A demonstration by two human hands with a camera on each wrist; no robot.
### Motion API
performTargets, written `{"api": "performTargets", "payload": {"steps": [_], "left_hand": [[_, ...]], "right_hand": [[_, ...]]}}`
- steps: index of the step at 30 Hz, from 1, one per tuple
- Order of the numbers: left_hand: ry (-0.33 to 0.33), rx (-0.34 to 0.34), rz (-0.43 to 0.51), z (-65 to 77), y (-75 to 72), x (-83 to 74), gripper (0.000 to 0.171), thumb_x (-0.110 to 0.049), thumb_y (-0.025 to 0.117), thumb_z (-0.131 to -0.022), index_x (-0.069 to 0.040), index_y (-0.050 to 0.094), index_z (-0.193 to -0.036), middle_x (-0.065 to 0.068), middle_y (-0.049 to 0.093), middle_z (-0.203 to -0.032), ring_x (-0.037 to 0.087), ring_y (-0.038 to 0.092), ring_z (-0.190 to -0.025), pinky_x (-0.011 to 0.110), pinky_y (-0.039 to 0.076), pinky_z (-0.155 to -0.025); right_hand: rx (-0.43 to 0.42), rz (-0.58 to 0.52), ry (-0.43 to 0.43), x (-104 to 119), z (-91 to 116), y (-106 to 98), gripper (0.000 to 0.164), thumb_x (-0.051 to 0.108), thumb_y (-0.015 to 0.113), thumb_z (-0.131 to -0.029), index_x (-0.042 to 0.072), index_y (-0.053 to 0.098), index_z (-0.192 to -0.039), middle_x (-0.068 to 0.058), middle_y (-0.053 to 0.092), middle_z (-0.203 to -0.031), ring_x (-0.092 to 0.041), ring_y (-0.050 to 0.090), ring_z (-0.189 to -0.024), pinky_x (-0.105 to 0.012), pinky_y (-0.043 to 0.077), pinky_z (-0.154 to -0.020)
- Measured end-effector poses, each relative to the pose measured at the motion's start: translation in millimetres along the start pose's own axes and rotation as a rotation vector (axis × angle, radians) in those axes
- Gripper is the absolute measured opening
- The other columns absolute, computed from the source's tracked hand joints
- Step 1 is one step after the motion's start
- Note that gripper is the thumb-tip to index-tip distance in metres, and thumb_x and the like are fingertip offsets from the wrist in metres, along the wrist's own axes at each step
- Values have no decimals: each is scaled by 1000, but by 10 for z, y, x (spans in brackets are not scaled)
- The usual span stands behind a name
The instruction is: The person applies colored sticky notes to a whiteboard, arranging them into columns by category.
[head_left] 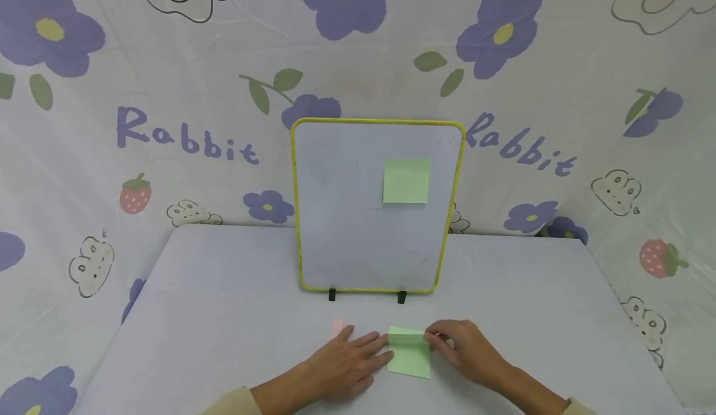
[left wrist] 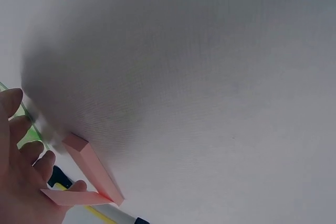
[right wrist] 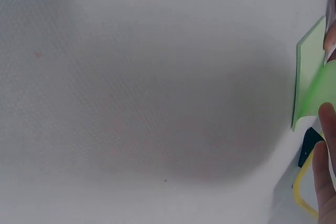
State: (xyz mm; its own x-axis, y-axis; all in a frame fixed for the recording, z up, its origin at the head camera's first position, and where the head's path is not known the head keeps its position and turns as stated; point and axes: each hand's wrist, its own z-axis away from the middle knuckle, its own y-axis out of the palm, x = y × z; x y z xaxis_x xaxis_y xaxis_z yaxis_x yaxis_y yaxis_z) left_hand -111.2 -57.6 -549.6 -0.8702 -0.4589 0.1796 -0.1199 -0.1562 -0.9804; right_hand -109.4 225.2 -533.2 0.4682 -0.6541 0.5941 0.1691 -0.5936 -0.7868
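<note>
A green sticky note pad [head_left: 409,363] lies on the table between the hands. My left hand [head_left: 349,365] rests with spread fingers, its fingertips at the pad's left edge. At the pad's upper right corner, my right hand [head_left: 467,348] pinches the top sheet between thumb and index finger. That sheet [right wrist: 320,95] curves up off the pad in the right wrist view. Beside the left thumb, mostly covered by the hand in the head view, is a pink sticky note pad [left wrist: 97,169] with one sheet standing up from it.
Behind the pads a whiteboard [head_left: 358,235] with a yellow frame stands upright on black feet [head_left: 401,297]. One green sticky note [head_left: 406,182] is stuck to its upper right. A patterned cloth [head_left: 224,92] hangs behind the white table [head_left: 235,291].
</note>
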Motion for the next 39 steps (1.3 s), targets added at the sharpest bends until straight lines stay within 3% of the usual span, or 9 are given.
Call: {"api": "performTargets", "payload": {"steps": [6, 15, 20, 26, 34, 39], "left_hand": [[-26, -11, 31, 8, -14, -14, 50, -43, 45, -103, -30, 45, -151, -1, 38, -158, 14, 42, -140, 50, 43, -101], [-42, -12, 75, 1, 1, -23, 49, -43, 45, -103, -30, 46, -150, -2, 39, -157, 14, 42, -140, 54, 43, -100], [-26, -34, 60, -9, 2, -23, 49, -43, 45, -103, -28, 48, -149, -6, 41, -156, 14, 43, -139, 53, 43, -99], [-4, -45, 53, -16, -14, -18, 50, -43, 46, -103, -24, 49, -148, -7, 43, -154, 12, 43, -139, 50, 43, -101], [14, -57, 77, -11, -16, -9, 50, -42, 47, -102, -22, 49, -148, -5, 44, -154, 14, 44, -138, 49, 43, -101], [13, -66, 67, -11, -2, -8, 50, -42, 48, -102, -22, 49, -148, -5, 44, -154, 13, 44, -138, 48, 43, -101]], "right_hand": [[-26, -34, -8, -9, -40, -52, 11, 12, 66, -96, 9, 77, -94, 5, 75, -89, -3, 69, -82, -26, 57, -71], [-37, -74, 109, 27, -106, -133, 11, 8, 67, -94, 6, 77, -98, 2, 76, -92, -8, 72, -84, -25, 57, -74], [-87, -86, 107, 53, -151, -195, 11, 7, 68, -93, 5, 77, -98, 2, 76, -89, -11, 73, -85, -29, 57, -75], [-166, -75, 61, 90, -211, -271, 11, 10, 69, -93, 6, 78, -99, 2, 76, -94, -15, 73, -89, -31, 58, -77], [-312, -20, -68, 120, -317, -325, 15, 4, 75, -87, 6, 79, -101, 0, 76, -102, -18, 72, -97, -36, 58, -81], [-399, 67, -188, 156, -377, -352, 18, -1, 77, -82, 4, 78, -99, -3, 76, -104, -22, 72, -98, -20, 52, -88]]}}
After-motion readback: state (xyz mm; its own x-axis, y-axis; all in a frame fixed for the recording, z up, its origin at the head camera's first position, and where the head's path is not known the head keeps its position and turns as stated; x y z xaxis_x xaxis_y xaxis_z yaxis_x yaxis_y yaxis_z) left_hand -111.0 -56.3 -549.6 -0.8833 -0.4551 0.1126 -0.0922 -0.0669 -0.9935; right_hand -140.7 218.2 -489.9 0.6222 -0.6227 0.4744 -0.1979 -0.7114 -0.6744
